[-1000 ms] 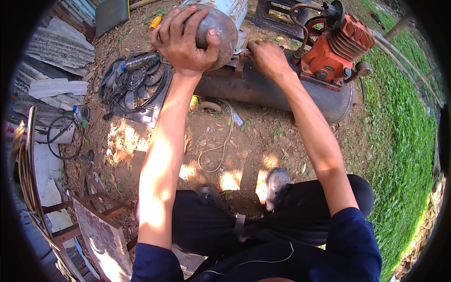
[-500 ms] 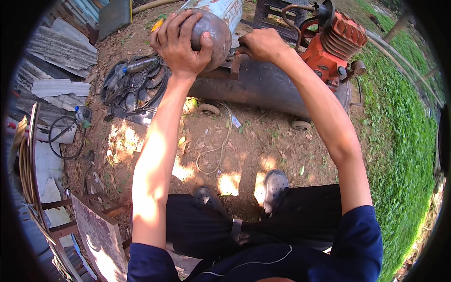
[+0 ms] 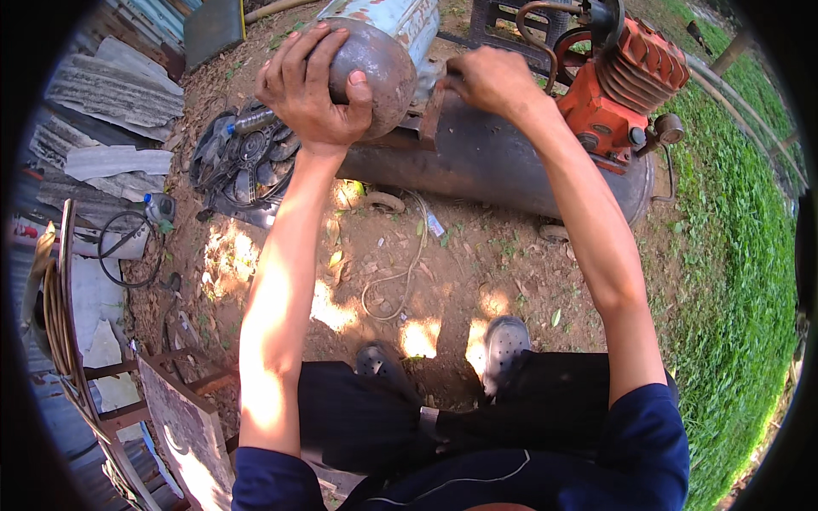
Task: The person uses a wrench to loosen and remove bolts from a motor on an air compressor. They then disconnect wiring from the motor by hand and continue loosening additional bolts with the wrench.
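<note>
My left hand (image 3: 319, 98) is spread over a dark, rounded metal dome (image 3: 379, 77), with the thumb along its near side. The dome sits above the left part of a long black compressor tank (image 3: 503, 162); what lies beneath it is hidden. To its right, my right hand (image 3: 494, 81) is closed, with fingers curled beside an upright rusty metal bracket (image 3: 433, 123) on the tank. The fingertips partly hide whatever is in them. An orange finned compressor head (image 3: 622, 85) stands on the tank's right end.
Behind the dome lies a pale blue, rusted cylinder (image 3: 409, 25). A black fan-like part (image 3: 251, 153) and a bottle (image 3: 251, 119) lie to the left. Corrugated sheets (image 3: 111, 89) are stacked farther left. A thin hose (image 3: 413, 264) curls on the dirt, and grass (image 3: 733, 281) grows at right.
My left hand and the dome have shifted a little left, away from the bracket. My right hand has drawn slightly right, off the dome's side. The view has also shifted a little.
</note>
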